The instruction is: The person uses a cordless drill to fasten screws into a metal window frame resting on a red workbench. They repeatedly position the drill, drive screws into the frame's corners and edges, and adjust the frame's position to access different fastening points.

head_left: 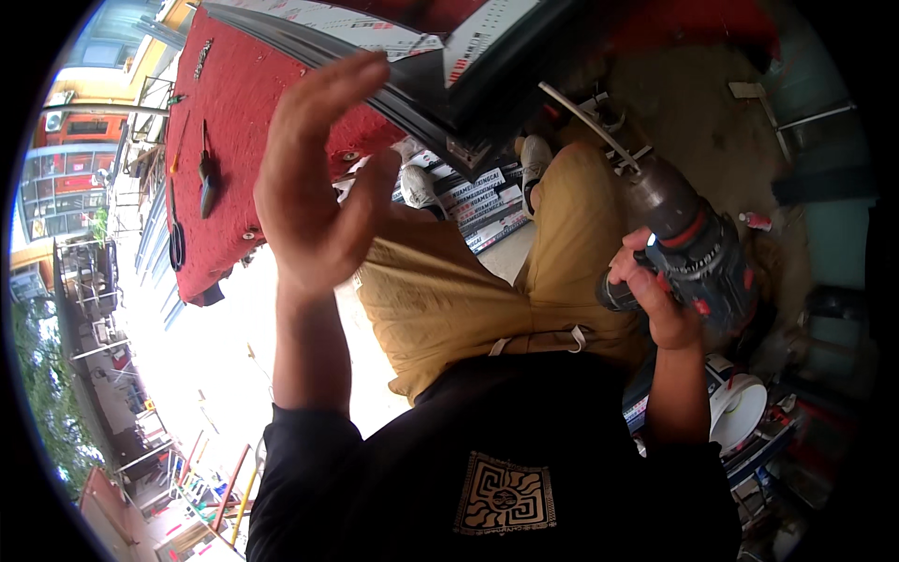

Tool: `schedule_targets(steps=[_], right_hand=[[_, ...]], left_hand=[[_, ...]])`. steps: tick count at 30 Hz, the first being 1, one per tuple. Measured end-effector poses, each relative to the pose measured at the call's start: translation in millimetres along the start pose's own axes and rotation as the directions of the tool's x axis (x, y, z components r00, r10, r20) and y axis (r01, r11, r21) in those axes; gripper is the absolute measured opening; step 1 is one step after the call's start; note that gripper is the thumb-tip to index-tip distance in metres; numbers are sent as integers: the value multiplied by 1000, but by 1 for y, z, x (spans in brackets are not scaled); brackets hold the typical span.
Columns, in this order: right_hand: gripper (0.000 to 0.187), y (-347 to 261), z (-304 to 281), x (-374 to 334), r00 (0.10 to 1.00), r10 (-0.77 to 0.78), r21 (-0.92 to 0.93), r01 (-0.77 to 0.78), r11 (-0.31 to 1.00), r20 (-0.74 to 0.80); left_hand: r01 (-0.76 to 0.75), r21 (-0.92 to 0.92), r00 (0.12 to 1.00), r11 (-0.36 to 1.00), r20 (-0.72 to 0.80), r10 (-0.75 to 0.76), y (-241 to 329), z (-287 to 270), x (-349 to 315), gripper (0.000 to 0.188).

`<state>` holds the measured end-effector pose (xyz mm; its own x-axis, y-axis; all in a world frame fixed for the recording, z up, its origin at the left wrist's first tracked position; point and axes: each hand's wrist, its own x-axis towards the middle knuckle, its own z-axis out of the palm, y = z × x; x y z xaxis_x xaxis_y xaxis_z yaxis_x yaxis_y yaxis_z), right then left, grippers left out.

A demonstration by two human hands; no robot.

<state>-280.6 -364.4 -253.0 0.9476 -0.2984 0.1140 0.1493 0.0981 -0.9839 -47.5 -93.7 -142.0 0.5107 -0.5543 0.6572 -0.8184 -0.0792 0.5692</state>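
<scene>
My left hand is raised with its thumb and fingers apart, holding nothing. It is close to the near corner of a dark window-like frame with printed protective film, though I cannot tell whether the fingers touch it. In my right hand is a cordless drill, gripped by its handle, its chuck pointing away from me. A thin pale rod appears just beyond the chuck; whether it is joined to the drill is unclear.
The frame rests over a red-covered table. A black-handled screwdriver and a dark looped tool lie on its left side. Wrapped profiles lie on the floor by my feet. A white round spool-like item stands at my right.
</scene>
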Motion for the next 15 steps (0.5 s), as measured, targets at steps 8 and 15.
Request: schedule_targets(steps=[8,15], right_hand=[[69,-30,74,9,896,-28,-418,234,878,443],[123,-37,158,24,650,120,-196,45,980,751]], left_hand=[[269,-500,963,823,163,-216,51,23,-98,59],[648,-601,746,468,375,-550,87,0,-169,118]])
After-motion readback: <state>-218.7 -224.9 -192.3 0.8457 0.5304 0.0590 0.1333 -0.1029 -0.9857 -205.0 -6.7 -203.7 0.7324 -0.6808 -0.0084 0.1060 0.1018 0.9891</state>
